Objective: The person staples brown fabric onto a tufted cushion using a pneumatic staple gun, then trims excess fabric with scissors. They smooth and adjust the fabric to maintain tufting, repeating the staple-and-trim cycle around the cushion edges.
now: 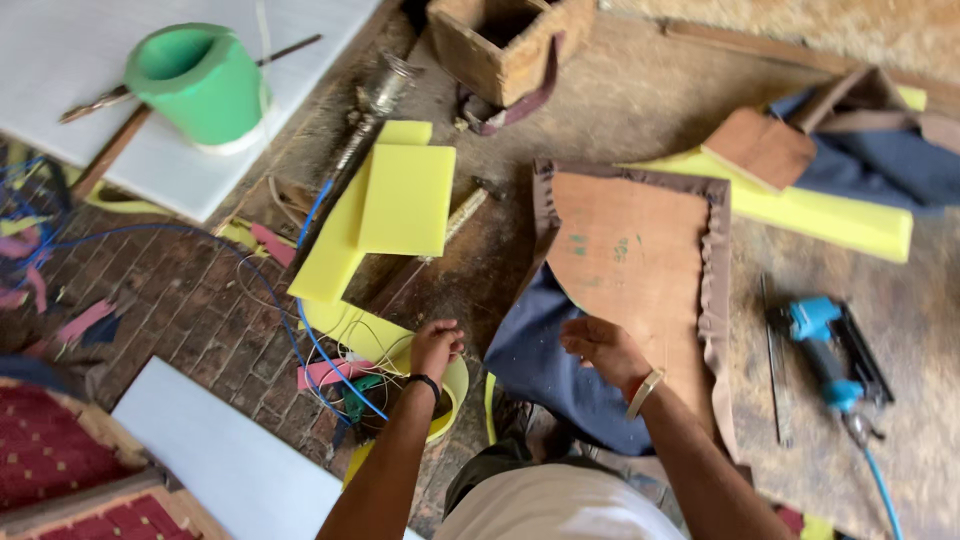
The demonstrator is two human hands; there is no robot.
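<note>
Left hand [436, 347] closed loosely in a fist at about 7 o'clock of the view, over the yellow tub [452, 392], maybe gripping small thing, cannot tell which. Right hand [603, 345] half curled, fingertips resting on navy cloth [548, 362] beside brown board panel [640, 275], as if keeping the fabric flat on the bench [920, 330]. Blue stapler [828, 352] lying at 3 o'clock, within easy reach.

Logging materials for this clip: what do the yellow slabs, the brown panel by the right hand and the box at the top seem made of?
Yellow slabs: probably foam, matte with soft-looking cut edges. Brown panel: looks like thin plywood or hardboard, dull, with fabric wrapped round its rim. Box: rough, unfinished wood with visible grain.
</note>
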